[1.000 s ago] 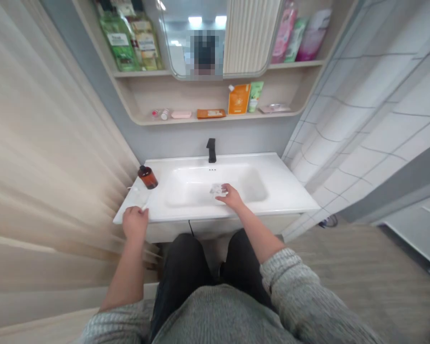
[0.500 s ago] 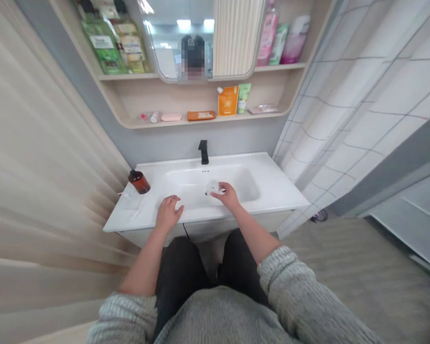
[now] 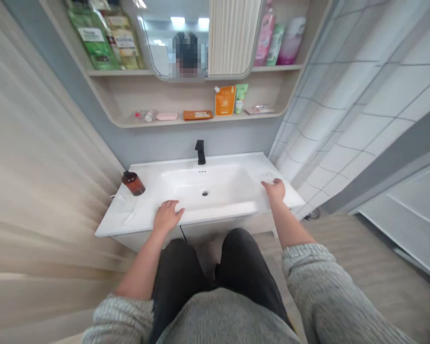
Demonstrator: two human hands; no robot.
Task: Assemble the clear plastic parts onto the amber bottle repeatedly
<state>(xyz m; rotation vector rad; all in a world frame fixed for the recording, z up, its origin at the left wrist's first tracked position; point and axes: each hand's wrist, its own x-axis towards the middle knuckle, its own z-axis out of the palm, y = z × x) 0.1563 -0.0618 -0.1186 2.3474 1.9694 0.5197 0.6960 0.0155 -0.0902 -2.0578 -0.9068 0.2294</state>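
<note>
The person's right hand (image 3: 275, 190) is positioned over the right-hand section of the white countertop (image 3: 290, 197), outside the basin; its thumb and fingers are set a little apart at the near side of a small clear object (image 3: 268, 177), and I cannot tell from here whether they grip it or whether the object bears on the surface. The left hand (image 3: 167, 215) holds nothing: its palm faces down, fingers loosely spread and thumb apart, at the front left rim of the basin (image 3: 229, 207). The drain opening (image 3: 205, 193) is exposed in the basin floor; the black faucet (image 3: 200, 152) is mounted behind it. An amber bottle (image 3: 133, 183) with a dark cap is located at the rear left, tilted in view, with a transparent item (image 3: 119, 202), too faint to identify, just in front of it
</note>
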